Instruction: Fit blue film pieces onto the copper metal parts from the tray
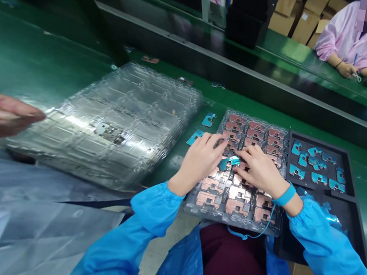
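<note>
Between my two hands is a small flat piece with shiny blue film (230, 163). My left hand (203, 157) grips its left end with bent fingers. My right hand (260, 168), wearing a blue wrist strap (285, 195), has its thumb and fingertips closed about the right end; the exact contact is partly hidden. Under both hands lies a clear plastic tray (226, 218) holding rows of copper-coloured plates (208, 200). Two blue-filmed pieces (209, 119) lie on the green bench beyond my left hand.
A black tray (351, 197) at right holds several blue pieces (319, 178) and crumpled film (332, 220). Stacked clear trays (135, 88) stand left, a metal plate (109, 133) on top. Another person's hand (2, 115) reaches in from the left. Coworkers in pink (348, 38) sit opposite.
</note>
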Demonstrator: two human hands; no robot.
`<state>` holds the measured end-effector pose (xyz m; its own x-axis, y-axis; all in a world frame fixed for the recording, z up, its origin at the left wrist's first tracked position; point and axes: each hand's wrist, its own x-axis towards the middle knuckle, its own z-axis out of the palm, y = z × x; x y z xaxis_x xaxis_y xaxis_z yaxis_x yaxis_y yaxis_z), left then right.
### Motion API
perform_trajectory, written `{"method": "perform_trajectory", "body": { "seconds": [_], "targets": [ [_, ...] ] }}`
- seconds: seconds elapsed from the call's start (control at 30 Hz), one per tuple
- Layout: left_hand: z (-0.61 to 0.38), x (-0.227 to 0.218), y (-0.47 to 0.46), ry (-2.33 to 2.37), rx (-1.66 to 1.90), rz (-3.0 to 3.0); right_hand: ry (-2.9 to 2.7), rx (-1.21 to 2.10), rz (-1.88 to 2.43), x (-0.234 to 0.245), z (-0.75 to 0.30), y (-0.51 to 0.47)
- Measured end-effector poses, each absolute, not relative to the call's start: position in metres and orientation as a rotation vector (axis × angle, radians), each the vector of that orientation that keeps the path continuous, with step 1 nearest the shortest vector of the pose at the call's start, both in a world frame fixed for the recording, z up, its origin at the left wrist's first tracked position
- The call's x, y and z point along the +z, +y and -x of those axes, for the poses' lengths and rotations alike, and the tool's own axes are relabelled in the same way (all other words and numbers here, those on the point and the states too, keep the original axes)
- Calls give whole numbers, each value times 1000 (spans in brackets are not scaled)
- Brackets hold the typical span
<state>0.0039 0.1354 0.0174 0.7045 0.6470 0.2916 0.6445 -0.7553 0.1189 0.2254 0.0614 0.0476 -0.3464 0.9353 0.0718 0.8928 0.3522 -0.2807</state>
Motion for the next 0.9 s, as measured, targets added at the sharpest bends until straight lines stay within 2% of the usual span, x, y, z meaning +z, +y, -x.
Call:
{"method": "perform_trajectory", "body": {
  "seconds": [0.13, 0.37, 0.53, 0.67, 0.83, 0.9],
  "targets": [
    [-6, 18, 139, 862, 416, -2886, -2420, 220, 1662, 43, -219, 56],
    [9, 10, 155, 792, 511, -2793, -2455, 234, 1663, 48, -227, 55],
    [5, 15, 166, 817, 456, -2744, -2361, 243, 1678, 54, -241, 40],
    [-8, 21, 159, 1014, 443, -2708, -2299, 254, 1690, 55, -250, 27],
    [-11, 44, 122, 1065, 795, -2273, -2209, 277, 1530, 66, -257, 9],
    [-10, 57, 101, 921, 746, -1948, -2211, 328, 1374, 77, -257, -1]
  ]
}}
